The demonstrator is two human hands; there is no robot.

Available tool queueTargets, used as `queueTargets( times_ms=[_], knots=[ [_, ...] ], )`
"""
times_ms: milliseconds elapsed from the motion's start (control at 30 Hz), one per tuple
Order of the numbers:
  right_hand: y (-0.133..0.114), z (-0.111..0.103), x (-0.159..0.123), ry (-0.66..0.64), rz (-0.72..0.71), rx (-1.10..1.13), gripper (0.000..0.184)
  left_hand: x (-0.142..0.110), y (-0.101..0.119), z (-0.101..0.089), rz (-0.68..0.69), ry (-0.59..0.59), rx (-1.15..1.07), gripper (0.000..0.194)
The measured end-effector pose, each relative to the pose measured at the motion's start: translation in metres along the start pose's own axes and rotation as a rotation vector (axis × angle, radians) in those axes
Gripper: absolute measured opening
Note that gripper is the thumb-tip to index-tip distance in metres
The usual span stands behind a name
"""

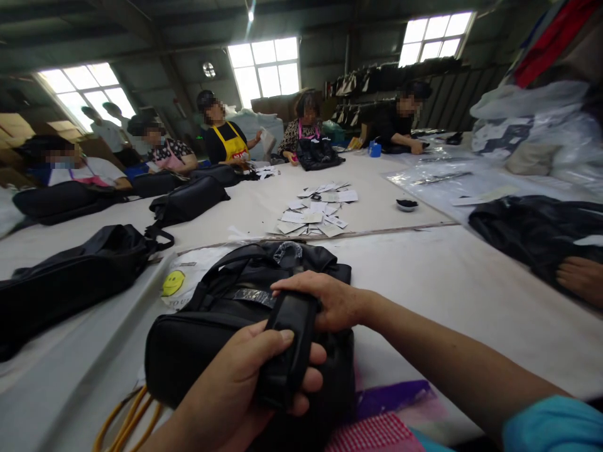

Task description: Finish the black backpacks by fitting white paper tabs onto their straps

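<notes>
A black backpack (198, 351) lies on the table directly before me, with clear wrap on its top handle (287, 252) and a wrapped strip on its front. Above it I hold a smooth, long black piece (294, 320), possibly a padded strap; I cannot tell whether it joins the bag. My left hand (254, 364) is closed around its near end, thumb on top and fingertips curled past the right edge. At the far end, my right hand (330, 301) grips it from the right, fingers partly hidden behind it.
Paper tags (315, 210) lie in a pile beyond the backpack, with a small dish (406, 205) to their right. More black bags (70, 270) line the left side. Yellow cords (129, 420) hang at lower left. A co-worker's hand (581, 280) rests on black fabric at right. Several people sit across the table.
</notes>
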State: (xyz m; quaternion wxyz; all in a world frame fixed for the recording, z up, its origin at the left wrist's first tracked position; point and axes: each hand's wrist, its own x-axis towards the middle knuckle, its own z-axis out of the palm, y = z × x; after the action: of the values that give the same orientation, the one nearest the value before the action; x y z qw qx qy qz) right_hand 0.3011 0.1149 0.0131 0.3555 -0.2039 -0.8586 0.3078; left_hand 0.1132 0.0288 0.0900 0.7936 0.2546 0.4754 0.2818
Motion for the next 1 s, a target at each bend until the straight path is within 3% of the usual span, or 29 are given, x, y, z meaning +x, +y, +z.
queueTargets(
  times_ms=[67,167,233,333,400,500,567,633,767,900,1000],
  knots=[
    [0.001,0.001,0.004,-0.035,0.012,0.018,0.055,-0.005,0.005,0.007,-0.002,0.048,-0.01,0.027],
    [0.015,0.007,0.006,-0.048,0.138,0.052,0.031,-0.007,0.013,0.015,-0.001,0.129,-0.009,0.026],
    [0.026,0.008,0.005,-0.124,0.213,0.091,0.019,-0.006,0.017,0.016,0.003,0.203,-0.006,0.023],
    [0.033,0.004,0.002,-0.216,0.244,0.167,0.023,-0.006,0.021,0.015,0.028,0.284,-0.017,0.018],
    [0.031,0.0,-0.002,-0.131,0.192,0.127,0.039,-0.007,0.024,0.013,0.051,0.319,-0.042,0.017],
    [0.022,-0.002,-0.012,0.138,0.184,-0.069,0.057,-0.007,0.027,0.009,0.085,0.37,-0.074,0.016],
    [0.014,0.001,-0.021,0.234,0.294,-0.146,0.048,-0.005,0.029,0.007,0.119,0.373,-0.084,0.015],
    [0.007,0.005,-0.03,0.199,0.396,-0.12,0.03,-0.002,0.031,0.006,0.147,0.341,-0.085,0.014],
    [-0.002,0.01,-0.039,0.138,0.479,0.103,0.012,0.003,0.036,0.009,0.178,0.272,-0.078,0.014],
    [0.0,0.003,-0.036,0.22,0.627,0.527,0.02,0.005,0.043,0.014,0.181,0.247,-0.087,0.016],
    [0.003,0.001,-0.032,0.188,0.691,0.806,0.027,0.006,0.048,0.018,0.203,0.24,-0.097,0.016]
  ],
)
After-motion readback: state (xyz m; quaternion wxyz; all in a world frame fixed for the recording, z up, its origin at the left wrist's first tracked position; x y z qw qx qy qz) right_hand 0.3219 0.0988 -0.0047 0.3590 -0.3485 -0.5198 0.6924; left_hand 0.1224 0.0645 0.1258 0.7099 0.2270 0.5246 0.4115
